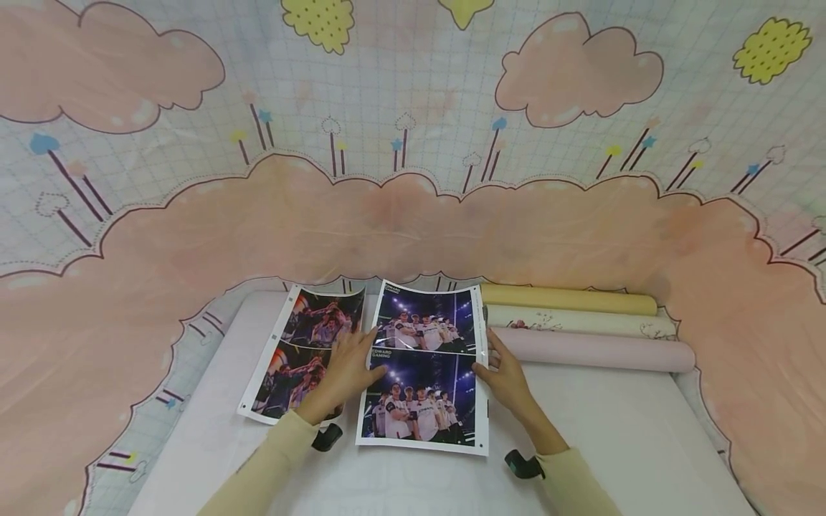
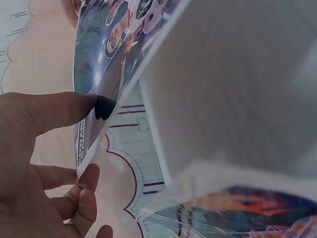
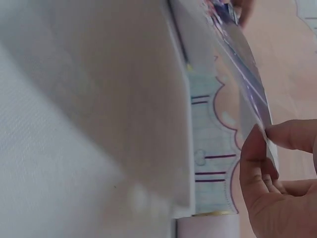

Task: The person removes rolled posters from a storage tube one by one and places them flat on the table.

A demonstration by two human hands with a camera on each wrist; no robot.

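A glossy photo sheet point(image 1: 422, 401) with the same group picture printed twice is held between both hands, close over the table. My left hand point(image 1: 348, 369) pinches its left edge, thumb on the picture side and fingers behind, as the left wrist view shows of the sheet point(image 2: 119, 54). At the opposite edge my right hand point(image 1: 506, 373) pinches it between thumb and fingers; in the right wrist view the sheet point(image 3: 242, 74) appears almost edge-on and bowed. Partly behind my left hand lies a second photo sheet point(image 1: 277, 376) with reddish pictures.
Three rolls lie at the back right: a yellow roll point(image 1: 568, 299), a floral cream roll point(image 1: 581, 321) and a pink roll point(image 1: 600, 351). The white table point(image 1: 581, 444) meets a cloud-patterned cloth point(image 1: 413, 229) behind and at both sides.
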